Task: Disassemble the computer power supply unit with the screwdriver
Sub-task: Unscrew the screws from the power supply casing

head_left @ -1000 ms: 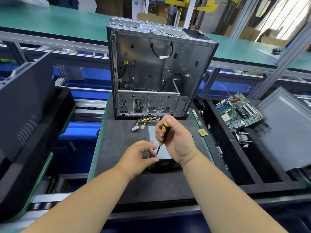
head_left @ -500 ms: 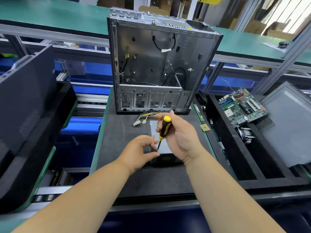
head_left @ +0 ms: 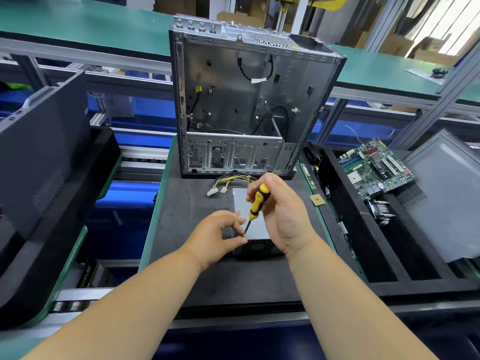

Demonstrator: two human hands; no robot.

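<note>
Right hand (head_left: pixel 281 216): wrapped round the yellow-and-black screwdriver (head_left: pixel 255 202), thumb up by the handle top; the shaft slants down and left.
Left hand (head_left: pixel 220 235): fingers and thumb curled in, seemingly pinching at the shaft near the tip to steady it; whether a screw is held there cannot be told.
Screwdriver tip: set at the near left top edge of the power supply unit (head_left: pixel 250 224); the screw head itself is hidden by the fingers.
Power supply unit: laid flat on the dark foam mat (head_left: pixel 187 209) of the tabletop, grey cover up, fan grille on the near face, cable bundle (head_left: pixel 228 181) trailing from the far end toward the case.
Step in hand (judged): a cover screw is being worked loose.
Doing it well: the shaft is best brought more square to the screw, firm downward pressure kept on while turning, and the unit braced so it cannot slide on the foam. The loosened screw should be caught by the steadying fingers before it drops into the grille.
Surroundings: an emptied computer case (head_left: pixel 249 100) stands upright just behind the unit; a motherboard (head_left: pixel 374 168) lies in the black tray at right.
</note>
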